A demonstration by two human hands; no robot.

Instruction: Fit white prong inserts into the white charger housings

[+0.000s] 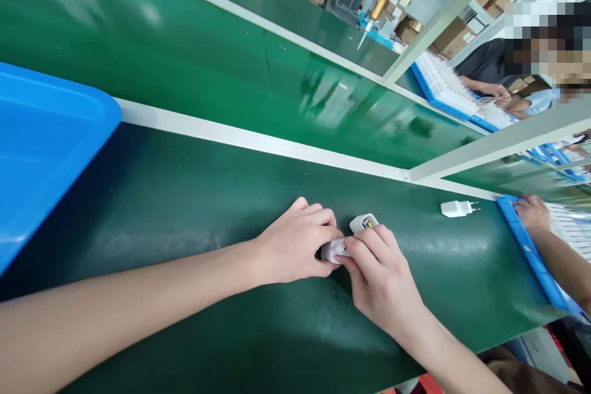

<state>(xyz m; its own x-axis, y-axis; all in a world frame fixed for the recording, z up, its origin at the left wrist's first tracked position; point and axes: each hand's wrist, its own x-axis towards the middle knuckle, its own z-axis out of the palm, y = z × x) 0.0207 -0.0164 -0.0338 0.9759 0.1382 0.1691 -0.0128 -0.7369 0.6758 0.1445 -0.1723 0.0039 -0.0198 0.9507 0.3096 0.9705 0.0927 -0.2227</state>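
Over the green bench top [221, 332], my left hand [302, 243] has its fingers closed round a small white charger piece [333, 250]. My right hand [381, 271] pinches the other end of that piece with thumb and fingertips, and part of it is hidden by both hands. Just behind my right fingers lies a white charger housing [362, 222], its end showing something yellow and metallic inside. Farther right a white plug charger [456, 209] lies on its side, its two pins pointing right.
A blue tray [55, 104] stands at the left. At the right is another blue tray [530, 258] of white pieces, with another person's hand [533, 212] on its edge. Pale metal rails [258, 146] and posts edge the bench. A co-worker's hands [498, 93] show beyond.
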